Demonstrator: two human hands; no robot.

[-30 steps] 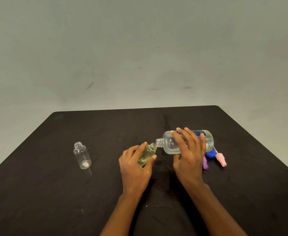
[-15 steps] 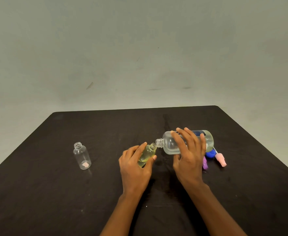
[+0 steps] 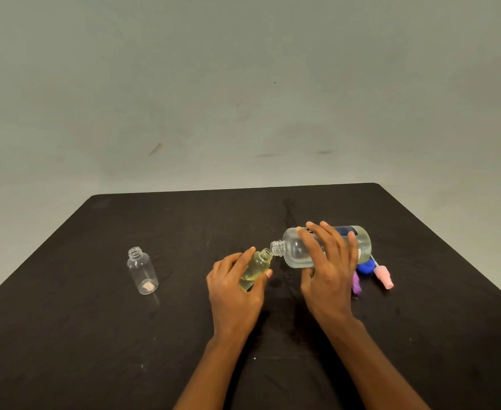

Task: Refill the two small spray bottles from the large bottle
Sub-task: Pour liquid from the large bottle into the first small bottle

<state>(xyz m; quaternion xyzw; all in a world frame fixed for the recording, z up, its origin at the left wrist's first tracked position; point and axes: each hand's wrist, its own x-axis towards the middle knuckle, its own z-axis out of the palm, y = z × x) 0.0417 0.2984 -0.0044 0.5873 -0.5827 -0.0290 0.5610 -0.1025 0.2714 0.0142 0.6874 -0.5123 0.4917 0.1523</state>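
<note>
A large clear plastic bottle (image 3: 326,247), clamped in right-hand fingers (image 3: 323,241), is kept tipped into a small clear bottle (image 3: 255,269) gripped by left-hand fingers (image 3: 237,261); pale-yellow filling continues unchanged.

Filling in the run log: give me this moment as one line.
step: pouring | left hand: holds small bottle, tilted | right hand: tips large bottle, neck to neck | second small bottle: upright, unfilled
</note>
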